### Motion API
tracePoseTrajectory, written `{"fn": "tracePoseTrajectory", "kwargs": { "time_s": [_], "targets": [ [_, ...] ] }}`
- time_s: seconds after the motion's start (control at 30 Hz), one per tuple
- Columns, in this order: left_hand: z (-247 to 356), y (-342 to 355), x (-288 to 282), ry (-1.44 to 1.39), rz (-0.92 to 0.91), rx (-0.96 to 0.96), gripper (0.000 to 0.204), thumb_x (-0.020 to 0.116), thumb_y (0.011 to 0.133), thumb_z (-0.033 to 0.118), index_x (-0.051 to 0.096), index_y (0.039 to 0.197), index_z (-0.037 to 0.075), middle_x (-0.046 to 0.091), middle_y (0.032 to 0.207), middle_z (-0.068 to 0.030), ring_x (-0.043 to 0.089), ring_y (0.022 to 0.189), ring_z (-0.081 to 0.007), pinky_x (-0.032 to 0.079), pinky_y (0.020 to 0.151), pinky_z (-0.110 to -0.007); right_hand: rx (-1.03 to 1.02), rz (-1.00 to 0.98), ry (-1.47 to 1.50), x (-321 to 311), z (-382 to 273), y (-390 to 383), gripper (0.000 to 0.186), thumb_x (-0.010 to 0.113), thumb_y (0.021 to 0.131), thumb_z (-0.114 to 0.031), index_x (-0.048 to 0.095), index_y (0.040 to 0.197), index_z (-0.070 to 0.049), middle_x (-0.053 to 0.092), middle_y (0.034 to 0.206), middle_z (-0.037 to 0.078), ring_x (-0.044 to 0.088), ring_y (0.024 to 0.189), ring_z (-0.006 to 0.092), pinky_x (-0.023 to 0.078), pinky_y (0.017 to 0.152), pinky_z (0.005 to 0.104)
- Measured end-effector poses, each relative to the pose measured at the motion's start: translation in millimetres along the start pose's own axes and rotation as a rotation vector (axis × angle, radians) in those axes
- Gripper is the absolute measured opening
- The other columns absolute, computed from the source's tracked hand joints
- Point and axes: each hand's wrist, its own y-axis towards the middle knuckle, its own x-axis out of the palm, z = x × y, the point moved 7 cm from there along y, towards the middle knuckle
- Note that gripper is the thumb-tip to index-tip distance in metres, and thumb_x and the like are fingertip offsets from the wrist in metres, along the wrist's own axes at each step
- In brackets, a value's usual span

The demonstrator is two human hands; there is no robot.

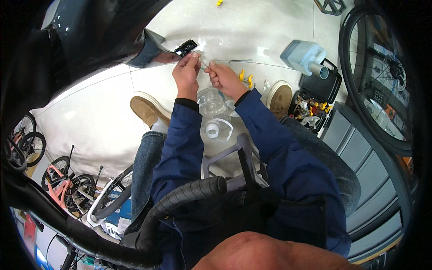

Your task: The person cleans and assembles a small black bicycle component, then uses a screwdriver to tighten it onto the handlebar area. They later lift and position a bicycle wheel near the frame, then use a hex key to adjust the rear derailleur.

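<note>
My left hand (pixel 186 74) is closed, its fingertips pinching a small black bicycle part (pixel 185 47) that looks like a brake caliper. This part sits at the tip of a dark bicycle frame (pixel 146 51); whether it is fixed there I cannot tell. Just to the right, my right hand (pixel 222 77) is closed on a thin metal hex key (pixel 200 60), which slants up to the left toward my left fingertips. Where the key's tip meets the part is hidden by my fingers. Below my hands stands a clear plastic jug (pixel 213 108) with a white cap.
Black-taped handlebars (pixel 189 193) cross in front of me. On the floor lie an L-shaped key (pixel 241 60) and a yellow-handled tool (pixel 245 78). To the right are a blue container (pixel 297 54), an open toolbox (pixel 315 105), a wheel (pixel 346 67) and grey drawers (pixel 360 162). Bicycles (pixel 60 184) stand at left.
</note>
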Motion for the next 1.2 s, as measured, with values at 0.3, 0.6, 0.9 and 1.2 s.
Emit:
{"fn": "tracePoseTrajectory", "kwargs": {
  "time_s": [0.3, 0.6, 0.9, 1.2],
  "targets": [
    [-3.1, 3.3, -1.4, 0.000, -0.011, 0.008, 0.011, 0.073, 0.098, 0.010, 0.072, 0.105, 0.003, 0.075, 0.099, -0.0076, 0.066, 0.078, -0.0128, 0.057, 0.072, -0.026, -0.718, 0.216, -1.184, 10.1, -64.0, -24.1, 0.035, 0.063, 0.102, -0.039, 0.065, 0.091, -0.006, 0.064, 0.072, 0.007, 0.067, 0.068, 0.0281, 0.053, 0.062, 0.0427],
    [-4.0, 2.7, -1.6, -0.021, 0.029, 0.007, 0.013, 0.074, 0.097, 0.009, 0.071, 0.107, 0.001, 0.075, 0.098, -0.0090, 0.067, 0.077, -0.0148, 0.057, 0.070, -0.028, -0.710, 0.043, -1.360, 30.2, -50.0, 5.3, 0.026, 0.059, 0.104, -0.030, 0.063, 0.100, -0.004, 0.065, 0.074, 0.013, 0.066, 0.072, 0.0343, 0.052, 0.062, 0.0439],
    [-2.3, 2.6, -0.7, 0.013, -0.002, 0.013, 0.011, 0.074, 0.096, 0.007, 0.071, 0.104, 0.000, 0.074, 0.096, -0.0094, 0.067, 0.076, -0.0144, 0.055, 0.069, -0.026, -0.045, -0.224, -0.123, 11.7, -16.8, 9.0, 0.029, 0.058, 0.108, -0.027, 0.065, 0.114, 0.001, 0.071, 0.091, 0.006, 0.060, 0.068, 0.0120, 0.051, 0.059, 0.0274],
    [-3.1, 2.4, -1.8, -0.011, 0.018, -0.010, 0.011, 0.074, 0.096, 0.007, 0.071, 0.105, 0.002, 0.075, 0.098, -0.0075, 0.067, 0.079, -0.0137, 0.056, 0.074, -0.026, -0.283, 0.027, -0.240, 0.6, -6.8, -2.4, 0.035, 0.060, 0.107, -0.034, 0.066, 0.111, 0.000, 0.068, 0.075, 0.000, 0.056, 0.053, 0.0120, 0.048, 0.052, 0.0231]
  ]
}}
